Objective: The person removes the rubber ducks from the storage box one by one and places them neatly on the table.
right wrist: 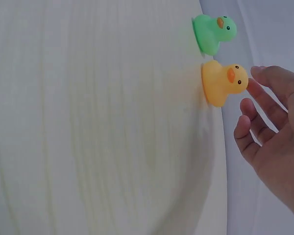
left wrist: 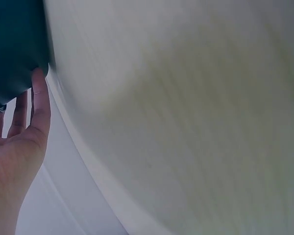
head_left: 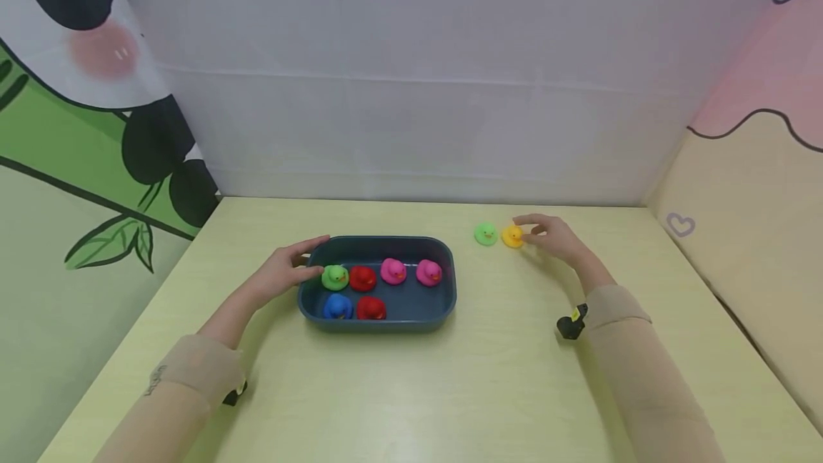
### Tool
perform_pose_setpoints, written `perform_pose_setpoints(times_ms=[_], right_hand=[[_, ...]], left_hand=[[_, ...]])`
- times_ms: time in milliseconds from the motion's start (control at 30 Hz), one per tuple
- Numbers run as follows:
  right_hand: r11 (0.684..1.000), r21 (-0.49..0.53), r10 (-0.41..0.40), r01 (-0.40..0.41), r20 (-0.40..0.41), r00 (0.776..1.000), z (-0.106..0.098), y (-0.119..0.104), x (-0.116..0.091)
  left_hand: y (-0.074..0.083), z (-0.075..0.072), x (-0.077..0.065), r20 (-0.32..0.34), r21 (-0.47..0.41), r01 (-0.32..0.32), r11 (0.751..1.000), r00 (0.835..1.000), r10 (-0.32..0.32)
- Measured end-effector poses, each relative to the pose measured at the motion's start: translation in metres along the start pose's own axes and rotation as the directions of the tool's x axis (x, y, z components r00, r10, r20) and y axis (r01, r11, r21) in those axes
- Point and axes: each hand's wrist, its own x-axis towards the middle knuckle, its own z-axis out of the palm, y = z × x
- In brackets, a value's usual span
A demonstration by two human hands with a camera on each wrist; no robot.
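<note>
My left hand (head_left: 283, 274) is at the left end of a dark blue tray (head_left: 411, 309), its straight fingers touching the outer wall in the left wrist view. Inside the tray, close by the thumb, sits a green rubber duck (head_left: 335, 277). On the table to the right stands a yellow rubber duck (right wrist: 220, 83), with a light green rubber duck (right wrist: 213, 34) beside it. My right hand (head_left: 556, 238) reaches to the yellow duck from the right. Thumb and index fingertips are right at its head, spread apart, and the other fingers are loosely bent.
Also in the tray are two red ducks (head_left: 363, 279), two pink ducks (head_left: 393, 271) and a blue duck (head_left: 337, 306). A white backdrop (head_left: 411, 141) rises behind the pale wooden table (head_left: 411, 391), with printed panels at both sides.
</note>
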Motion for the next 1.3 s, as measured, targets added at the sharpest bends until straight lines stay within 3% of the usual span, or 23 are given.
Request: perform_pose_setpoints(times_ms=[267,367,633,1133,1300], right_hand=[[0.999,-0.004,-0.048,0.048,-0.004,0.999,-0.008,-0.015,-0.010],[0.997,-0.002,-0.083,0.083,-0.013,0.996,-0.009,-0.023,-0.014],[0.991,-0.015,-0.135,0.135,-0.052,0.989,-0.007,-0.051,-0.025],[0.954,-0.003,-0.299,0.300,-0.100,0.949,-0.002,-0.104,-0.043],[0.944,0.013,-0.326,0.330,-0.120,0.938,0.003,-0.131,-0.053]], left_hand=[[-0.034,0.000,0.014,-0.004,-0.001,-0.003,1.000,1.000,0.003],[-0.040,0.000,0.015,-0.005,-0.001,-0.005,1.000,1.000,0.005],[-0.039,-0.001,0.016,-0.010,-0.002,0.004,1.000,1.000,-0.004],[-0.041,0.003,0.017,-0.003,-0.041,0.006,0.999,1.000,-0.006],[-0.039,0.001,0.017,-0.002,-0.020,0.014,1.000,1.000,-0.014]])
